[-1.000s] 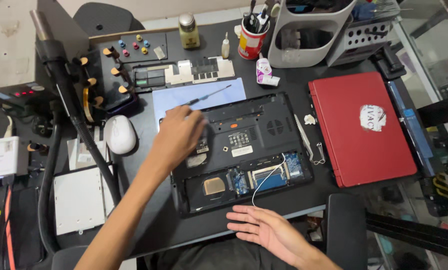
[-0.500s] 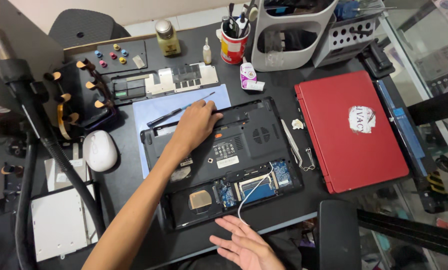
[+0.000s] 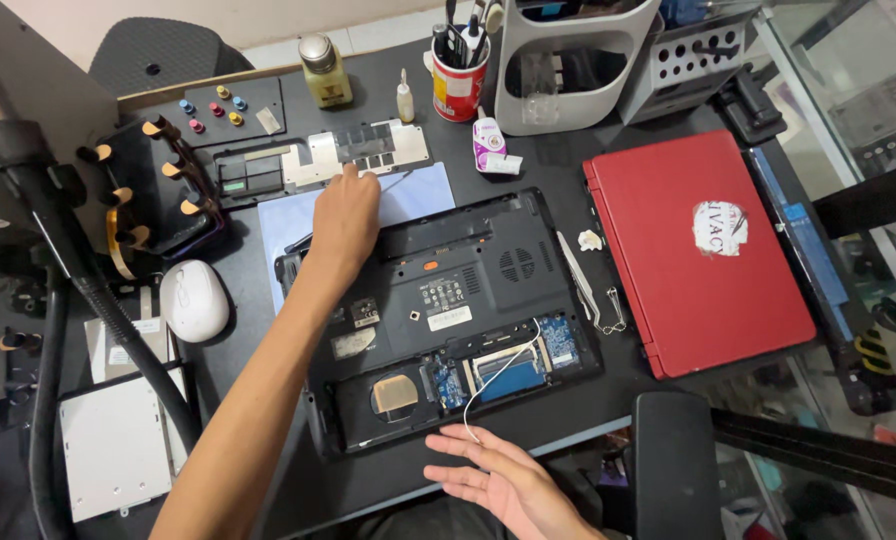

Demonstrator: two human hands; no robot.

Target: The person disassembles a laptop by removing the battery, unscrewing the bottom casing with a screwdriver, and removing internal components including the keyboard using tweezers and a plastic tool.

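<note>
A black laptop lies bottom up on the dark desk, its lower bays uncovered and circuit boards showing. My left hand reaches past its far edge onto a pale blue mat, fingertips at a grey cover panel. A thin screwdriver lies across the mat under that hand; whether the fingers grip it is hidden. My right hand rests palm up and empty at the near edge, beside the end of a loose white wire.
A red closed laptop lies to the right, tweezers between the two laptops. A white mouse, a silver drive and a black hose are on the left. A red tool cup and a small bottle stand at the back.
My left hand has moved from the laptop's underside away from me onto the blue mat, over the screwdriver. My right hand stays palm up at the near edge.
</note>
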